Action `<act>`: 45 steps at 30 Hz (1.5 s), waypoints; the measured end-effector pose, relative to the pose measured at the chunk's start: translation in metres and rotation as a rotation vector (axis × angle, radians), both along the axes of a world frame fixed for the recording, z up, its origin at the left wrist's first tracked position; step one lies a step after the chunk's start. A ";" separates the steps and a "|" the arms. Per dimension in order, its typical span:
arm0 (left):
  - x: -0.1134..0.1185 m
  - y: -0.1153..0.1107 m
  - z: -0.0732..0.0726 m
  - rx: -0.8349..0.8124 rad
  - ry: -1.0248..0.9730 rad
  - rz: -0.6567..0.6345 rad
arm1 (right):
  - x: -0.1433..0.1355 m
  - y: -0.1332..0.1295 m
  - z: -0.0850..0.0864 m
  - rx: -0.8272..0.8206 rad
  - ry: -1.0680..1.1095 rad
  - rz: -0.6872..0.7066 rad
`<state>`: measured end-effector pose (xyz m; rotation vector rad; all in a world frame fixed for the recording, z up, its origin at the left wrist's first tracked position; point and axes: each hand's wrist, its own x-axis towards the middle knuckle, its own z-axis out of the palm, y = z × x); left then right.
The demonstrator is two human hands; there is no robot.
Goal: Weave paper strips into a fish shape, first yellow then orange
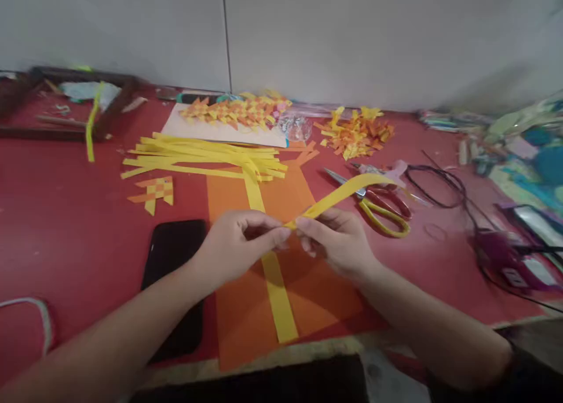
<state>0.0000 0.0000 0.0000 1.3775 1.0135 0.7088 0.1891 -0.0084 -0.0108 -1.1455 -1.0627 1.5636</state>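
Between my two hands is a yellow paper strip (347,190), its long end arching up to the right over the scissors. My left hand (241,241) pinches its left end between thumb and fingers. Close beside it, my right hand (334,236) grips the same strip with the thumb on top. Below them lie orange paper sheets (240,309) with another yellow strip (278,300) lying lengthwise across them. A pile of yellow strips (189,156) rests just beyond. To the left sits a small woven yellow-and-orange paper fish (156,193).
Scissors (382,209) with red and yellow handles lie right of my hands. A black phone (176,291) is at the left. Behind are woven paper pieces (237,112), a heap of paper scraps (358,134) and a dark-framed tray (65,132). Cables (461,186) run along the right.
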 end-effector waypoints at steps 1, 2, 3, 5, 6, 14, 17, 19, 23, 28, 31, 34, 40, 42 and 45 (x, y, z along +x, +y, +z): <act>0.000 0.000 0.000 -0.001 0.000 -0.006 | 0.000 0.001 0.001 -0.005 -0.009 -0.013; 0.000 -0.001 0.000 -0.007 -0.002 -0.010 | -0.001 0.001 0.001 -0.010 -0.018 -0.025; -0.001 -0.001 0.000 -0.017 -0.008 -0.013 | -0.001 0.002 0.002 -0.015 -0.026 -0.034; -0.001 -0.001 0.000 -0.051 -0.029 -0.012 | -0.002 0.003 0.003 -0.024 -0.047 -0.048; -0.001 -0.001 0.000 -0.074 -0.043 -0.008 | -0.002 0.003 0.003 -0.028 -0.056 -0.052; 0.000 0.001 0.000 -0.251 -0.081 0.077 | 0.002 0.011 0.003 -0.028 0.026 -0.168; -0.001 0.002 0.000 -0.249 -0.025 0.020 | 0.004 0.014 0.002 -0.006 0.020 -0.154; 0.000 0.001 0.001 -0.227 -0.009 -0.045 | 0.004 0.013 0.002 0.000 0.011 -0.128; 0.001 -0.002 0.002 -0.161 0.060 -0.091 | 0.002 0.008 0.002 0.003 -0.057 -0.001; 0.001 -0.002 0.003 -0.109 0.137 -0.087 | 0.000 0.004 0.002 -0.007 -0.053 0.089; 0.002 -0.001 0.005 -0.102 0.108 -0.066 | 0.001 0.005 0.002 -0.012 -0.011 0.053; 0.003 0.000 0.006 -0.131 0.106 -0.053 | 0.002 0.007 0.001 -0.022 -0.018 0.026; 0.002 -0.002 0.008 -0.147 0.079 -0.052 | 0.002 0.008 0.002 -0.027 -0.015 -0.005; 0.002 -0.002 0.007 -0.148 0.077 -0.054 | 0.003 0.008 0.001 -0.014 -0.013 0.024; 0.001 -0.001 0.006 -0.157 0.079 -0.059 | 0.003 0.007 0.000 0.001 -0.001 0.044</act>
